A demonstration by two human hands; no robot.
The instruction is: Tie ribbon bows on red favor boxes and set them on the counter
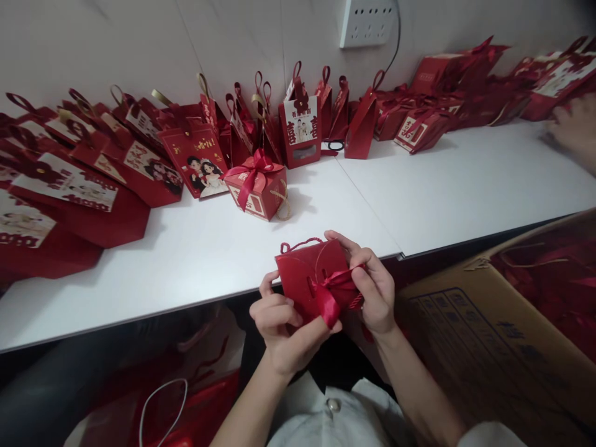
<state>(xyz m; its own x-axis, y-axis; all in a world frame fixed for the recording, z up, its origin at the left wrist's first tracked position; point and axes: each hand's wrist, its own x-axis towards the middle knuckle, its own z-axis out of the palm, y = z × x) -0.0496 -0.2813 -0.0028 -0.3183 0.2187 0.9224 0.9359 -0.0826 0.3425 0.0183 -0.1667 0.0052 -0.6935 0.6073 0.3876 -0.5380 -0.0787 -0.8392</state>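
Red box [302,272] is held up at the near edge of the counter [195,261], the left hand [285,326] grasping its left side and touching the ribbon [329,303], the right hand [376,288] pinching that ribbon at the right, a cardboard carton [447,338] standing farther right

The pale top [298,422] has a round, shiny button [333,405].

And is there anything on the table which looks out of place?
Yes: a black loop lies on the table between red boxes. It looks odd among so much red; what it is, I cannot tell.
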